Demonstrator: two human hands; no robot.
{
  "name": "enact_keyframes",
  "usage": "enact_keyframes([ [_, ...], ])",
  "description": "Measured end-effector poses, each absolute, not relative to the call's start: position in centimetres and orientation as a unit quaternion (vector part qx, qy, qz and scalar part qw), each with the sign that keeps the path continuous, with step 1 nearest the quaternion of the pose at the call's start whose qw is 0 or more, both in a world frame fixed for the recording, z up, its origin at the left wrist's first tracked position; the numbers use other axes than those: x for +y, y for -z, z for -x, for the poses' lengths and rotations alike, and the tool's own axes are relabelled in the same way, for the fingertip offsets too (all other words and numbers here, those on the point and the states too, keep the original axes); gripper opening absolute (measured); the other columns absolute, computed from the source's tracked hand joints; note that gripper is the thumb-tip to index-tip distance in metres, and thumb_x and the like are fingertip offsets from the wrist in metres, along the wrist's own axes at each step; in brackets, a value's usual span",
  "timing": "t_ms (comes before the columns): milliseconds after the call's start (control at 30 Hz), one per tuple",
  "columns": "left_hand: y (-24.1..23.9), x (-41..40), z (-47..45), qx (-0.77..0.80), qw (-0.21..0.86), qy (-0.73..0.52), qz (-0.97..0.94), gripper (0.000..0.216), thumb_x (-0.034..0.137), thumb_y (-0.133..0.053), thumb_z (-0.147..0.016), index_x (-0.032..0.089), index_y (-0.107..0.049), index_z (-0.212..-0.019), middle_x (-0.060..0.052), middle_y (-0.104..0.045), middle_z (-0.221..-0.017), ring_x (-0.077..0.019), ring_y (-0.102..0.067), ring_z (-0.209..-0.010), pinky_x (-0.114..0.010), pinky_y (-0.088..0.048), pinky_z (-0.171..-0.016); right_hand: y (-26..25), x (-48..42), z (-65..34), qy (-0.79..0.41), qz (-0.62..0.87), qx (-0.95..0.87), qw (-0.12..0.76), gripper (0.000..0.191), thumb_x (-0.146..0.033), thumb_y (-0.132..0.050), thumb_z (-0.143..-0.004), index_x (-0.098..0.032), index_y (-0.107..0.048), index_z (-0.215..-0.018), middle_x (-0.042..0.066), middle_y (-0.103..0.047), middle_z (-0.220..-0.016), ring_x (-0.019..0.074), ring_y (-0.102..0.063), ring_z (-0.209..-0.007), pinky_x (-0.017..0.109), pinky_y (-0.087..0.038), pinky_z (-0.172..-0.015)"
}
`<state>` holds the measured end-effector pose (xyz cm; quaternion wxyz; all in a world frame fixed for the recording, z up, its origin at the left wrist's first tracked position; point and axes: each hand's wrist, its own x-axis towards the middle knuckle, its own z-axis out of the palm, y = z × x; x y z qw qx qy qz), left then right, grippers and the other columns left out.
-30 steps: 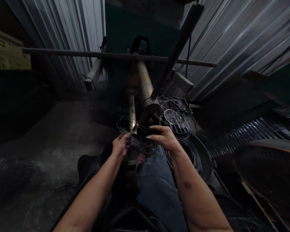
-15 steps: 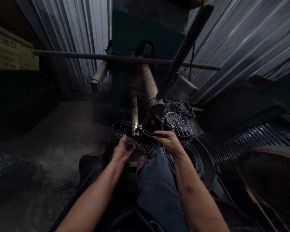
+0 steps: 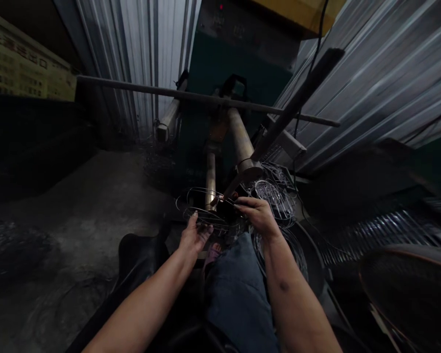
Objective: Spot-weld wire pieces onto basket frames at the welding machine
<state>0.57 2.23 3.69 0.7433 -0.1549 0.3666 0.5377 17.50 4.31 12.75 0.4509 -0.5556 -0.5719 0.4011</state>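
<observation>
Both my hands hold a thin wire frame (image 3: 202, 203), an oval cage of several wires, in front of my knees. My left hand (image 3: 194, 237) supports its near left rim from below, fingers curled up against the wire. My right hand (image 3: 257, 215) grips the right end, fingers pinched on it. The frame sits at the tip of the machine's angled arm (image 3: 238, 177), where a small spot glows between the electrodes. Two brass-coloured cylinders (image 3: 238, 139) run back from there to the green machine body (image 3: 220, 63).
A heap of finished wire frames (image 3: 275, 196) lies right of my hands, with wire coils in a dark basin (image 3: 308, 255). A long bar (image 3: 206, 98) crosses in front of the machine. Corrugated metal walls stand behind. A round basket (image 3: 411, 289) sits at the right; bare concrete floor at the left.
The view has tilted upward. My left hand has slid lower under the frame's near rim, and the frame has turned a little at the machine's tip. My right hand keeps its grip.
</observation>
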Motion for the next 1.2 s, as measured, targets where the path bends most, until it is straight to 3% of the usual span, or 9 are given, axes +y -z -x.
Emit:
enact_keyframes([
  [533,-2.8,2.2,-1.0,0.35,0.737,-0.557,0.155,0.017,0.024,-0.062,-0.087,0.012,-0.054,-0.077,-0.002,-0.055,-0.06,-0.014,-0.058,-0.052,-0.032,-0.057,-0.058,-12.2,4.4,-18.1,-0.378,0.572,-0.557,0.469,0.025,-0.034,-0.081,-0.054,-0.018,-0.076,-0.072,0.002,-0.068,-0.068,0.016,-0.06,-0.065,0.027,-0.047,-0.064],
  [867,-3.7,2.2,-0.7,0.355,0.74,-0.554,0.14,0.018,0.026,-0.061,-0.087,0.011,-0.055,-0.079,-0.003,-0.055,-0.062,-0.0135,-0.056,-0.051,-0.029,-0.055,-0.051,-12.2,4.3,-17.6,-0.366,0.579,-0.558,0.468,0.035,-0.043,-0.081,-0.053,-0.016,-0.074,-0.074,0.003,-0.069,-0.071,0.0182,-0.061,-0.067,0.03,-0.049,-0.067],
  [967,-3.9,2.0,-0.3,0.361,0.733,-0.56,0.136,0.017,0.025,-0.063,-0.086,0.012,-0.055,-0.079,-0.003,-0.056,-0.063,-0.014,-0.057,-0.052,-0.03,-0.055,-0.052,-12.4,3.5,-17.6,-0.296,0.595,-0.582,0.468,0.038,-0.047,-0.076,-0.058,-0.015,-0.073,-0.079,0.006,-0.071,-0.079,0.0219,-0.063,-0.073,0.033,-0.05,-0.071],
  [1100,-4.2,0.7,0.3,0.382,0.713,-0.573,0.136,0.019,0.025,-0.066,-0.084,0.014,-0.053,-0.075,-0.002,-0.055,-0.059,-0.0143,-0.058,-0.053,-0.03,-0.056,-0.057,-11.5,-1.5,-16.4,-0.037,0.63,-0.614,0.473,0.032,-0.042,-0.061,-0.078,-0.015,-0.072,-0.09,0.011,-0.071,-0.091,0.0253,-0.064,-0.085,0.038,-0.05,-0.082],
  [1200,-4.4,-1.3,-0.3,0.396,0.708,-0.573,0.121,0.022,0.023,-0.07,-0.079,0.014,-0.052,-0.07,-0.001,-0.053,-0.054,-0.0133,-0.056,-0.049,-0.026,-0.053,-0.052,-9.3,-6.7,-13.5,0.021,0.566,-0.736,0.371,0.024,-0.029,-0.051,-0.088,-0.016,-0.07,-0.096,0.011,-0.071,-0.093,0.0222,-0.065,-0.087,0.033,-0.051,-0.084],
])
